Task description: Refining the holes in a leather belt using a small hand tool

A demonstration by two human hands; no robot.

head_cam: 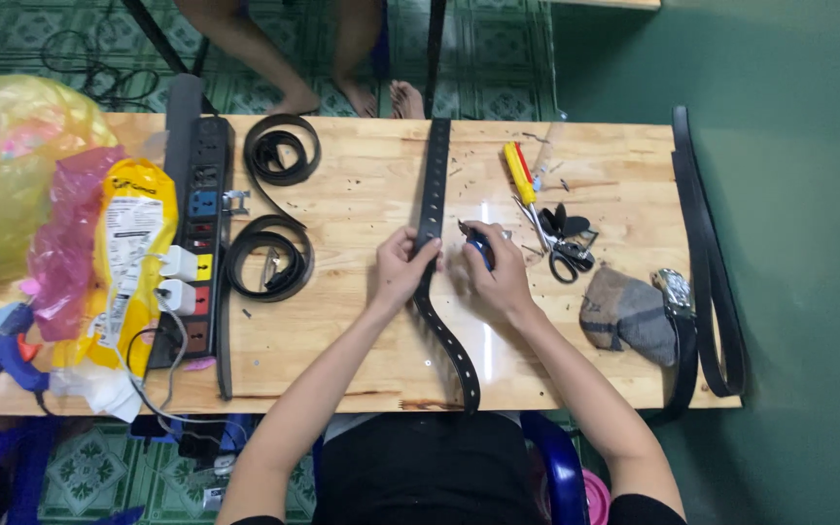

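Near edge first: long black perforated leather belt (437, 253) runs lengthwise away from the person, across the pale wooden tabletop (342, 331). Left hand (402, 270) pinches it mid-length, fingers wrapped tight. Right hand (494, 272), just beside the strap's right edge, is closed round a small blue-handled tool (479, 245). Beyond: scissors (561, 243), yellow-handled screwdriver (518, 172), coiled black belts (276, 204). Far off, green patterned floor tiles (498, 58).

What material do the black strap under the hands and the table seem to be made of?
Strap: probably leather or imitation leather, matte black, flexible, since it curves near the left hand, with punched holes. Table: light wood with visible grain, glossy varnish reflecting light.
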